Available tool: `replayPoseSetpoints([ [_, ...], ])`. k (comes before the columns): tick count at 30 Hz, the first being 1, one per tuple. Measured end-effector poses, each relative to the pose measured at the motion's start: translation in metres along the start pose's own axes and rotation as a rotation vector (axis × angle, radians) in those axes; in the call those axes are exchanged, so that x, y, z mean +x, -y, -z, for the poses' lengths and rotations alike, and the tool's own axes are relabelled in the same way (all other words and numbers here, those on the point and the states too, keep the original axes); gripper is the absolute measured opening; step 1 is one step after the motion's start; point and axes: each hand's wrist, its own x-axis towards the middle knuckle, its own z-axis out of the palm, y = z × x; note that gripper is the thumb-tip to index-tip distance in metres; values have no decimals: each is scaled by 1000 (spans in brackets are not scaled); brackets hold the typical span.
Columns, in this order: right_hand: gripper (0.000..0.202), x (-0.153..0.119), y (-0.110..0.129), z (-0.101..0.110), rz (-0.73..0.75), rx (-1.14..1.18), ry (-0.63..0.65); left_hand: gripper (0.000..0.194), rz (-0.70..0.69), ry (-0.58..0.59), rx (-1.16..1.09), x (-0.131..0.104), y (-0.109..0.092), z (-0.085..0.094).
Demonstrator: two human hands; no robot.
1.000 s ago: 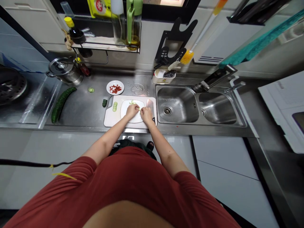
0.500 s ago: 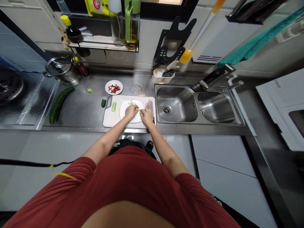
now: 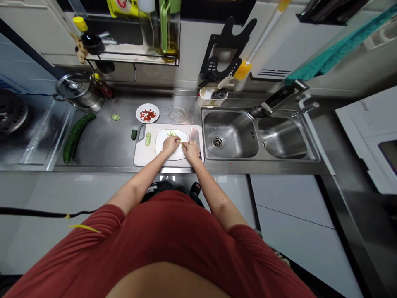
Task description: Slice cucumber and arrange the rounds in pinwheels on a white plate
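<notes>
Over a white plate my left hand and my right hand meet with fingertips pinched on a small pale green cucumber slice. Curved cucumber slices lie at the plate's far edge. The plate rests on a white cutting board. A row of overlapping cucumber slices lies on the board left of the plate. A knife lies at the board's right, its blade partly hidden by my right hand. A dark green cucumber end sits beside the board's handle.
A small plate with chopped red pieces stands behind the board. Farther left are a whole cucumber, a few cucumber slices and a steel pot. The double sink with its faucet is to the right.
Both hands stay together over the plate, with only slight finger movement around the slice. The whole view has shifted a little.
</notes>
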Motion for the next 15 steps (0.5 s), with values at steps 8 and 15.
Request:
replayPoseSetpoints([
  [8, 34, -9, 6, -3, -48, -51, -4, 21, 15, -23, 113, -3, -4, -2],
  [15, 32, -6, 5, -6, -44, -68, -18, 20, 0, -27, 127, -2, -4, -3],
])
